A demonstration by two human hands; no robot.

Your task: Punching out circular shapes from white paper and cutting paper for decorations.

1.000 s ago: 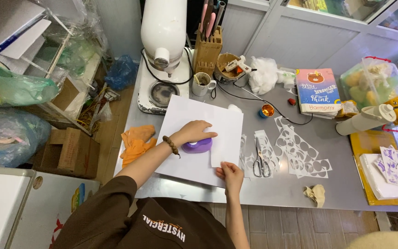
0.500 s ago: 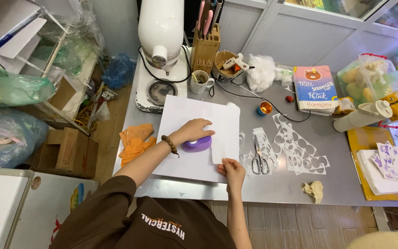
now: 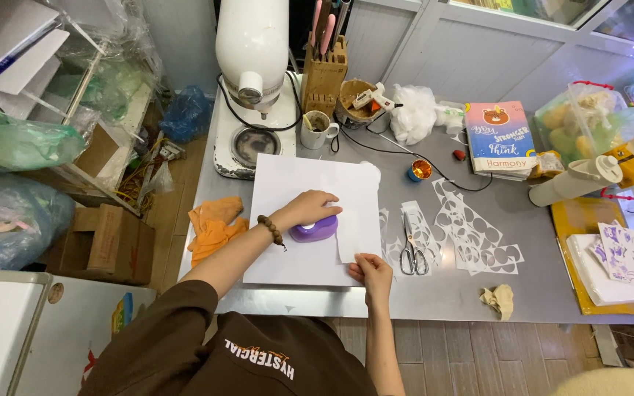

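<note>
On the near half of the desk (image 3: 434,301), the left hand (image 3: 311,208) presses flat on the purple paper punch (image 3: 315,229), unmoved since a second ago. Right hand (image 3: 370,270) still pinches the white paper strip (image 3: 351,236), feeding it in.

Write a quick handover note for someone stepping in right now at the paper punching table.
Left hand presses down on the purple paper punch, which sits on the big white sheet.
Right hand pinches the near end of the narrow paper strip fed into the punch.
Done: several punched-out strips lie to the right, beside the scissors.
Left: the strip in the punch shows no holes yet.
</note>
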